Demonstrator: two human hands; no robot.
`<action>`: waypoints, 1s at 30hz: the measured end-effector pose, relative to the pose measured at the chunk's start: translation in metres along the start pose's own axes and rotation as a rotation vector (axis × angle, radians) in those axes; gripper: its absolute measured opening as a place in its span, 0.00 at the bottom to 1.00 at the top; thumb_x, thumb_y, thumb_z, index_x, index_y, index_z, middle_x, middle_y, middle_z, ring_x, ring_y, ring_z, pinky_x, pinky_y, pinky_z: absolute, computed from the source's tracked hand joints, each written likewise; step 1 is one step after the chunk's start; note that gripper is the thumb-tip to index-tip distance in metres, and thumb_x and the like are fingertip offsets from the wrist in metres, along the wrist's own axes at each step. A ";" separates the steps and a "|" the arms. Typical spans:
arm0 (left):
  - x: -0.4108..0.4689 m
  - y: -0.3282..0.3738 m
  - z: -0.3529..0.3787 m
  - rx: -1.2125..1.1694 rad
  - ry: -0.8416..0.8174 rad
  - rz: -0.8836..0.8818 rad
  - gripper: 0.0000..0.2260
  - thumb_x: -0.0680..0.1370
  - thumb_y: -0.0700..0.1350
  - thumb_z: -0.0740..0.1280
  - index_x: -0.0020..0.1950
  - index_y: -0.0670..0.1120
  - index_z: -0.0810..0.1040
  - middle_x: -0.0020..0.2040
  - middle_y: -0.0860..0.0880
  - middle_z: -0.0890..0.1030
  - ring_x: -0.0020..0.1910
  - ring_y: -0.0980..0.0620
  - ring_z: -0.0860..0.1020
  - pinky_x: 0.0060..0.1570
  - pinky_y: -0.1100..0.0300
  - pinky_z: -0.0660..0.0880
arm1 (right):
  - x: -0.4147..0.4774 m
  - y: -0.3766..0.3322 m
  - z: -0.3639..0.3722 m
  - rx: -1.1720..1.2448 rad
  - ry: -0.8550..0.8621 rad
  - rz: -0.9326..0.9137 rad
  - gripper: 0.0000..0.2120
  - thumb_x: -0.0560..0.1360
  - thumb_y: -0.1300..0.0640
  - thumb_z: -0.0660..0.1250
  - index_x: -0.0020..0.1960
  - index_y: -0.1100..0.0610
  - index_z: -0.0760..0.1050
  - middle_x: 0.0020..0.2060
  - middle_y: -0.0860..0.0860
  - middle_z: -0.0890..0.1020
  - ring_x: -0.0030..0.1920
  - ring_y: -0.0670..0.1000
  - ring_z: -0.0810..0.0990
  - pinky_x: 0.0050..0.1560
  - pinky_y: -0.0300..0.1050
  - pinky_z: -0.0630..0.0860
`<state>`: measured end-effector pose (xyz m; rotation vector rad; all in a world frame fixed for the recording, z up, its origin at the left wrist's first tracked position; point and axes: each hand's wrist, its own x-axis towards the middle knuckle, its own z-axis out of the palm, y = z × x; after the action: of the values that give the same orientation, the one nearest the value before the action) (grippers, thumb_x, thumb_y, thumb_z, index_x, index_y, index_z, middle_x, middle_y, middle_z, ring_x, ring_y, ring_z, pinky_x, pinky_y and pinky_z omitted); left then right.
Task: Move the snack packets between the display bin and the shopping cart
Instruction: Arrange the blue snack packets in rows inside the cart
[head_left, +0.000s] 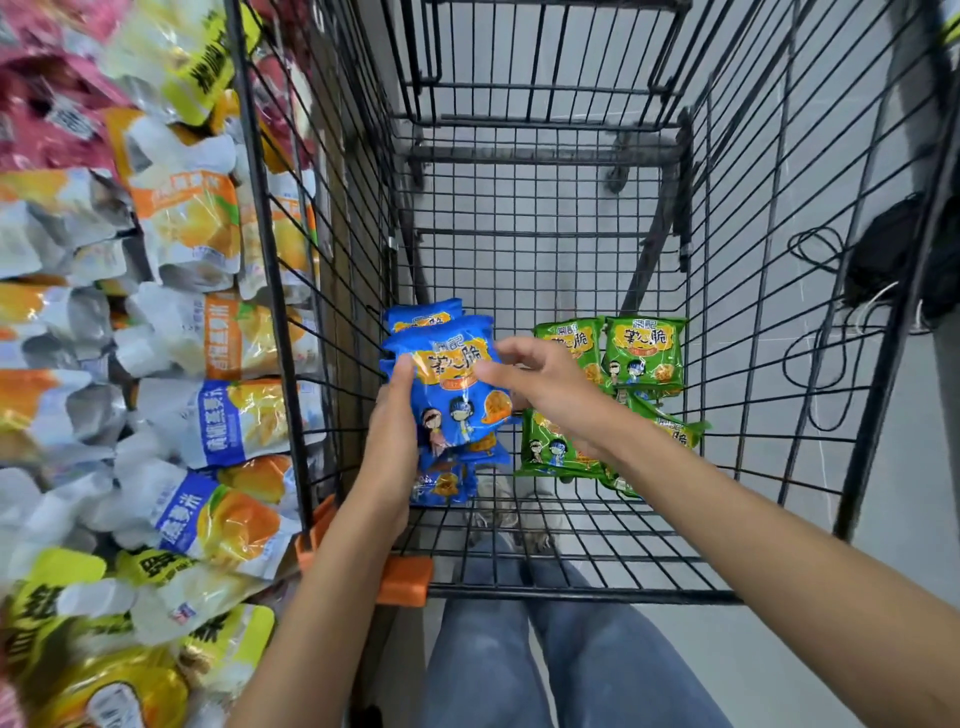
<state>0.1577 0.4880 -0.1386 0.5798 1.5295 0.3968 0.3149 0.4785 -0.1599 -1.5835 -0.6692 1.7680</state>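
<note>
Head view: inside the shopping cart (571, 592), near its left wall, the left hand (389, 452) grips a stack of blue snack packets (457, 395) by the left edge, thumb across the front, probably to keep the stack together. The right hand (545, 387) hovers at the stack's right edge, fingers half-curled; whether it pinches is unclear. Green snack packets (644, 353) lie on the cart's floor, toward its right wall.
</note>
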 end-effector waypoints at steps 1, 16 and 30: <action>0.000 0.000 -0.002 0.013 0.034 -0.016 0.21 0.79 0.62 0.55 0.64 0.51 0.73 0.59 0.50 0.81 0.53 0.49 0.81 0.48 0.51 0.79 | 0.002 -0.001 -0.002 0.082 0.018 0.019 0.03 0.73 0.58 0.69 0.47 0.53 0.78 0.37 0.42 0.83 0.35 0.39 0.81 0.33 0.33 0.75; -0.019 -0.013 -0.016 0.329 0.199 0.170 0.08 0.80 0.43 0.61 0.59 0.49 0.68 0.52 0.51 0.80 0.53 0.48 0.80 0.57 0.49 0.75 | 0.086 0.006 0.043 -0.547 0.365 0.104 0.19 0.64 0.44 0.76 0.39 0.54 0.70 0.36 0.54 0.80 0.36 0.54 0.79 0.39 0.52 0.78; -0.023 0.004 -0.005 0.254 0.177 0.283 0.15 0.79 0.44 0.63 0.66 0.45 0.72 0.57 0.46 0.81 0.55 0.47 0.80 0.57 0.43 0.75 | -0.010 -0.002 0.023 -0.067 -0.077 0.078 0.05 0.74 0.56 0.69 0.46 0.47 0.74 0.35 0.40 0.84 0.32 0.37 0.81 0.29 0.32 0.74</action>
<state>0.1525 0.4787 -0.1172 0.9884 1.6848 0.4827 0.2925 0.4737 -0.1492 -1.6128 -0.7189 1.8893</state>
